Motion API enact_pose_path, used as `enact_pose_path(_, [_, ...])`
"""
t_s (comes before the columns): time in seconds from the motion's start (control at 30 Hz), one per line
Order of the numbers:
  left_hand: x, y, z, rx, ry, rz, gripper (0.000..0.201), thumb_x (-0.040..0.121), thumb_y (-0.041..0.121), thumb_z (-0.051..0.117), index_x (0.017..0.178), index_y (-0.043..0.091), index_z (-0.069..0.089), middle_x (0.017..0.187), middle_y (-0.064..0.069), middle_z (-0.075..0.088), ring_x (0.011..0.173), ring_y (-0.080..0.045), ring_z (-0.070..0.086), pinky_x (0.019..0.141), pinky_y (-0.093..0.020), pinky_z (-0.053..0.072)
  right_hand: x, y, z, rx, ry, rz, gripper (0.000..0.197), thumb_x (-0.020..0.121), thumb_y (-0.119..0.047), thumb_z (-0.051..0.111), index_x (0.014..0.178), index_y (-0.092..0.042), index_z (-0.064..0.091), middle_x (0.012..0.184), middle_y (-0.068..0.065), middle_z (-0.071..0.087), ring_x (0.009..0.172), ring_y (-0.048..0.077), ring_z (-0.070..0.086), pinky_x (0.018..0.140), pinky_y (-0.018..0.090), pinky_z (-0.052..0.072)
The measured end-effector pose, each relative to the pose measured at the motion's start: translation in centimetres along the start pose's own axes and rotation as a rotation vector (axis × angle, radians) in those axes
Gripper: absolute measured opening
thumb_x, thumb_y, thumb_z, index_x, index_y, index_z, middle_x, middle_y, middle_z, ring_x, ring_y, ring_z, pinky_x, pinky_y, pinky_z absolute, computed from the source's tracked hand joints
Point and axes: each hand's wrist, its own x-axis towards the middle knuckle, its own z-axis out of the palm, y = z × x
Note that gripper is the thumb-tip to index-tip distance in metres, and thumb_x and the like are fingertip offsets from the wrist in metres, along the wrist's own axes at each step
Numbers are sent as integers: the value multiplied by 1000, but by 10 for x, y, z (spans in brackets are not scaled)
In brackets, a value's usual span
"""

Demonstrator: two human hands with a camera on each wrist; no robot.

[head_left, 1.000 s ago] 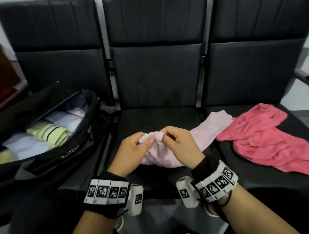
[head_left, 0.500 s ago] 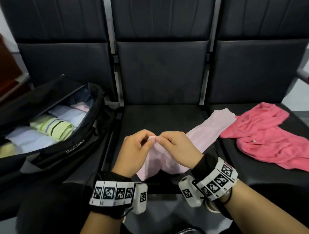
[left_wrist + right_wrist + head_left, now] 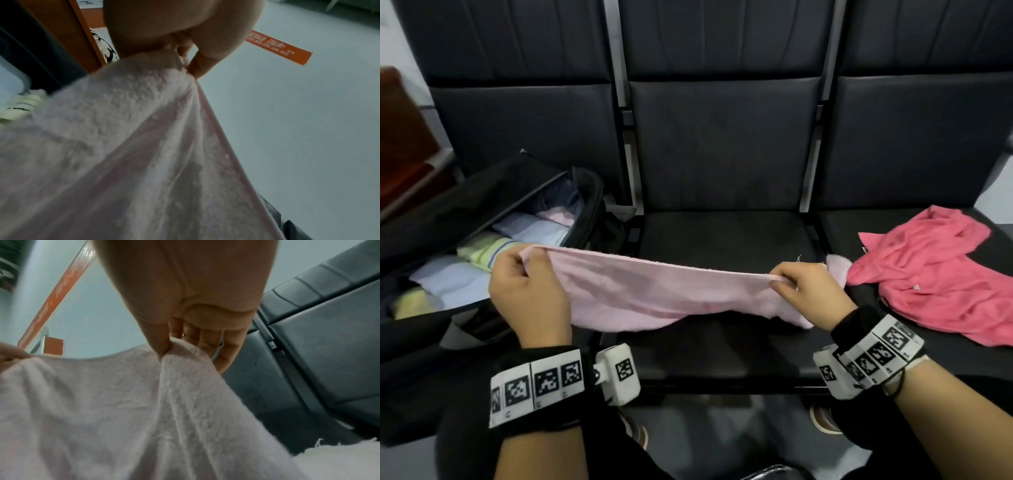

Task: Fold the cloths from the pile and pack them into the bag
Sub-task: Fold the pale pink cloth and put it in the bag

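A pale pink cloth (image 3: 654, 291) is stretched taut in the air above the middle seat, its lower edge sagging toward the cushion. My left hand (image 3: 524, 263) pinches its left top corner, my right hand (image 3: 787, 279) pinches the top edge near the right end. The left wrist view shows the cloth (image 3: 123, 146) hanging from thumb and finger; the right wrist view shows the same pinch on the cloth (image 3: 144, 402). An open black bag (image 3: 585, 205) lies on the left seat with several folded cloths inside. A crumpled deep pink cloth (image 3: 935, 274) lies on the right seat.
A row of three black padded seats (image 3: 722, 240) with metal dividers carries everything. A reddish-brown wooden piece (image 3: 400, 137) stands at the far left. My shoes (image 3: 822, 416) show on the floor below the seat edge.
My hands were together at the cloth's middle; they have pulled apart, left toward the bag and right toward the deep pink cloth, lifting and stretching the pale pink cloth out.
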Motion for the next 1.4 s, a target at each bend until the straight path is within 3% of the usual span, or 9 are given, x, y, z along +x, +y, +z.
enact_pose_path(0.13, [-18, -5, 12, 36, -265, -135, 12, 83, 24, 52, 81, 21, 63, 79, 1, 61, 79, -19, 55, 78, -42, 49, -3, -11, 1, 198, 38, 60, 20, 90, -23, 65, 72, -30, 63, 68, -5, 66, 65, 6, 59, 64, 19, 42])
enact_pose_path(0.23, [-48, 2, 29, 2, -477, -165, 15, 79, 15, 52, 81, 26, 62, 79, 7, 63, 74, -8, 58, 76, -34, 47, -3, -30, 3, 332, -1, 46, 17, 93, -24, 65, 76, -22, 67, 71, 4, 68, 70, 18, 62, 68, 26, 48])
enact_pose_path(0.33, [-77, 14, 45, -5, -715, -119, 24, 77, 12, 47, 86, 21, 66, 84, 8, 67, 75, 1, 57, 74, -23, 45, -3, -43, 7, 399, -50, 11, 17, 95, -20, 63, 79, -16, 67, 75, 2, 68, 75, 22, 63, 72, 30, 49])
enact_pose_path(0.47, [-105, 32, 58, 52, -1009, 10, 38, 88, -11, 46, 92, 11, 76, 96, 3, 73, 95, -8, 66, 89, -24, 49, -6, -52, 7, 436, -87, -13, 17, 96, -20, 61, 80, -17, 66, 75, 6, 66, 70, 21, 61, 70, 33, 50])
enact_pose_path(0.67, [-129, 49, 65, 58, -1238, 165, 22, 88, 13, 70, 109, 20, 75, 100, 8, 65, 98, -3, 62, 92, -23, 48, -13, -57, 5, 418, -199, -80, 15, 96, -14, 57, 90, -20, 69, 84, -6, 70, 81, 8, 64, 77, 26, 51])
enact_pose_path(0.83, [-133, 47, 69, 73, -1180, 160, 13, 86, 19, 76, 99, 21, 79, 89, 5, 67, 88, -9, 65, 86, -35, 51, -13, -57, 0, 392, -196, -88, 18, 96, -9, 57, 98, -16, 73, 94, -6, 74, 93, 7, 67, 87, 27, 50])
enact_pose_path(0.93, [-132, 43, 69, 147, -1111, 193, 4, 86, 23, 76, 87, 20, 78, 86, 5, 70, 86, -9, 66, 84, -37, 51, -14, -56, 1, 390, -159, -131, 14, 95, -13, 61, 99, -18, 73, 90, -10, 73, 88, 6, 67, 80, 20, 50])
enact_pose_path(1.2, [-107, 32, 64, 67, -598, 139, 27, 87, 7, 71, 71, 28, 64, 79, 7, 66, 79, -2, 61, 74, -10, 41, -18, -14, 7, 143, -231, -71, 13, 92, -26, 65, 82, -22, 71, 71, -21, 65, 70, 1, 58, 67, 18, 41])
enact_pose_path(1.4, [-69, 20, 50, 42, -273, 38, 12, 92, 24, 67, 81, 28, 66, 86, 2, 69, 83, -13, 62, 83, -34, 51, -22, 16, 4, 15, -232, 9, 13, 93, -28, 63, 84, -23, 70, 74, -12, 66, 73, 8, 61, 74, 35, 51])
